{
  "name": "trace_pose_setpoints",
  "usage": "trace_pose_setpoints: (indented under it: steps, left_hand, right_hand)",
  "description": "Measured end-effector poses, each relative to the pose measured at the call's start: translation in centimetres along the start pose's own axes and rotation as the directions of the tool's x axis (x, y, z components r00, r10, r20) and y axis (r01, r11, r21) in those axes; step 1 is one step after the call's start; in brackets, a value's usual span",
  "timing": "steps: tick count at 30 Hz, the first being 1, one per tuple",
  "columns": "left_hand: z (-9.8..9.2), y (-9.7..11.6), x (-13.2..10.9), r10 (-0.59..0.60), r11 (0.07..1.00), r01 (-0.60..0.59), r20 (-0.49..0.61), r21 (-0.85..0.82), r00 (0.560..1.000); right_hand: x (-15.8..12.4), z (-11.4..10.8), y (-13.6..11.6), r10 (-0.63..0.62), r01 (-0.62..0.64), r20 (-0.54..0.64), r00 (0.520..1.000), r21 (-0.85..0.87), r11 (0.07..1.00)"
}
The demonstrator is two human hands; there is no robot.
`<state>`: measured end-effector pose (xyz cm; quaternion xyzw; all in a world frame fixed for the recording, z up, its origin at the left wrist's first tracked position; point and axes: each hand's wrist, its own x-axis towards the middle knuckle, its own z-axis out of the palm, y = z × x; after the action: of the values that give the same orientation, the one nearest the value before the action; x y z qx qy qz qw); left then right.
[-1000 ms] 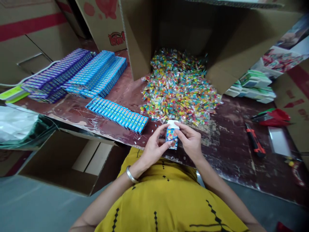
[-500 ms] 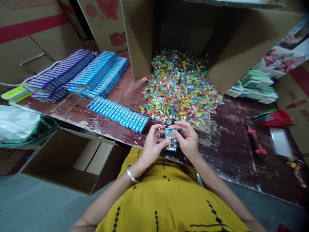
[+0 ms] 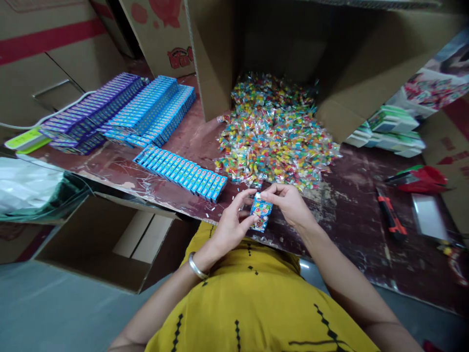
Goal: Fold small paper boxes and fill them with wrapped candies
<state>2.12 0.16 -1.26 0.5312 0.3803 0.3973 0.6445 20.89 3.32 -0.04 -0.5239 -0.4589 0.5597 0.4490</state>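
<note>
A small blue printed box (image 3: 261,213) is held between both hands just above the near table edge. My left hand (image 3: 233,224) grips its lower left side with thumb and fingers. My right hand (image 3: 290,201) pinches its top right corner. The box looks closed and is tilted a little. Just beyond the hands lies a heap of small clear packets of coloured sweets (image 3: 275,134), spilling from a big cardboard carton (image 3: 351,63) lying on its side. A row of the same blue boxes (image 3: 182,173) lies to the left.
Stacks of blue and purple boxes (image 3: 120,110) fill the far left of the worn dark table (image 3: 348,220). An orange utility knife (image 3: 390,216) and a red tape dispenser (image 3: 417,178) lie at right. An open cardboard box (image 3: 110,239) sits below the table at left.
The box's white top flap, open a second ago, has been folded shut. The hands turned the box and it now tilts, with my right hand lifted towards the sweets.
</note>
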Motion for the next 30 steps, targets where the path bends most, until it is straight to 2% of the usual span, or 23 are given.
trace_pose_setpoints:
  steps: [4,8,11,13,15,17,20,22,23,25,28,30]
  left_hand:
    - [-0.1,0.1,-0.1,-0.011,0.999,0.013,0.049,-0.032,0.999]
    - [-0.2,0.0,-0.2,-0.023,0.999,0.025,0.044,-0.032,0.999]
    - [-0.3,0.0,-0.2,-0.032,0.998,0.034,0.024,-0.059,0.999]
    - [-0.3,-0.1,0.0,-0.026,0.996,0.025,-0.011,-0.081,1.0]
    - [-0.4,-0.1,0.1,-0.015,0.995,0.009,-0.051,-0.103,0.999]
    - [-0.4,-0.3,0.2,-0.019,0.991,0.01,-0.072,-0.133,0.997]
    - [-0.2,-0.6,0.1,-0.039,0.986,0.024,-0.087,-0.168,0.995]
    - [-0.3,-0.7,-0.2,-0.029,0.989,0.014,-0.098,-0.146,0.995]
    - [-0.4,-0.7,-0.5,-0.017,0.994,0.005,-0.109,-0.111,0.994]
    - [-0.9,-0.5,-1.1,-0.005,1.0,0.001,-0.14,-0.026,0.99]
    - [-2.0,0.0,-2.0,-0.026,0.998,0.038,-0.214,0.048,0.977]
    - [-2.7,0.4,-2.2,-0.038,0.997,0.054,-0.26,0.054,0.965]
  right_hand:
    - [-0.2,0.2,0.0,-0.048,0.047,-0.014,0.999,-0.043,0.998]
    - [-0.7,0.1,0.1,-0.134,0.132,-0.006,0.991,-0.154,0.979]
    - [-1.5,-0.3,-0.1,-0.163,0.173,0.062,0.985,-0.246,0.954]
    - [-2.2,-0.7,-0.2,-0.141,0.19,0.166,0.976,-0.329,0.925]
    - [-3.0,-1.0,-0.3,-0.12,0.255,0.303,0.945,-0.457,0.852]
    - [-3.5,-1.2,-0.1,-0.139,0.373,0.405,0.904,-0.586,0.719]
    - [-3.8,-0.9,0.2,-0.24,0.498,0.441,0.865,-0.692,0.522]
    - [-3.7,-0.4,0.2,-0.287,0.516,0.429,0.857,-0.714,0.473]
    - [-3.7,-0.1,0.1,-0.281,0.512,0.428,0.859,-0.712,0.481]
    - [-3.7,0.6,-0.2,-0.213,0.475,0.435,0.875,-0.683,0.555]
    - [-3.2,1.4,-0.3,-0.086,0.317,0.392,0.916,-0.576,0.753]
    - [-2.6,2.0,0.0,-0.033,0.174,0.326,0.945,-0.414,0.893]
